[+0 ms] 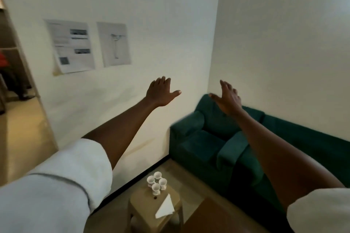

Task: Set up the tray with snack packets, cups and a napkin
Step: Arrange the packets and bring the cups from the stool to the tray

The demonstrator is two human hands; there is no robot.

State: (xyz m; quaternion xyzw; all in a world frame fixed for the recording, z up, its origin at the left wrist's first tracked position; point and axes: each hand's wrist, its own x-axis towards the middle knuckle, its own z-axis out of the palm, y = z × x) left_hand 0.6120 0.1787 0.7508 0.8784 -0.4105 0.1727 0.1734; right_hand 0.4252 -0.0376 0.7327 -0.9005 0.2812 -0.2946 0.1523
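I see four small white cups (156,182) clustered tight, touching or nearly so, upright, on the far end of a small tan stool (141,197) low in frame. Each looks footed, rim up; too small to tell more. A white napkin (165,206), folded to a triangle, lies flat on the same stool top, nearer me than the cups & a bit right, one tip pointing toward them, apart from them. A small dark spot sits on the stool top btwn cups & napkin; can't tell what it is.

Both hands are up in the air, well above the stool, holding nothing. Left hand (161,91) is spread wide, back of hand toward me, thumb out to the right. Right hand (227,98) also spread, fingers splayed, thumb pointing left toward the other hand; a clear gap btwn the two. Both arms stretched fwd, white sleeves (62,181) pushed up past the elbows. Nothing btwn hands & stool but air.

Right of the stool: dark green sofa (217,143) w/ a padded armrest, set in the corner. Walls are plain white; two printed sheets (88,45) stuck on the left wall, the left one curling at its lower corner. Black skirting runs along the wall base. Floor is beige. Far left, a doorway opens to another room; someone's legs & shoes visible there, blurred.
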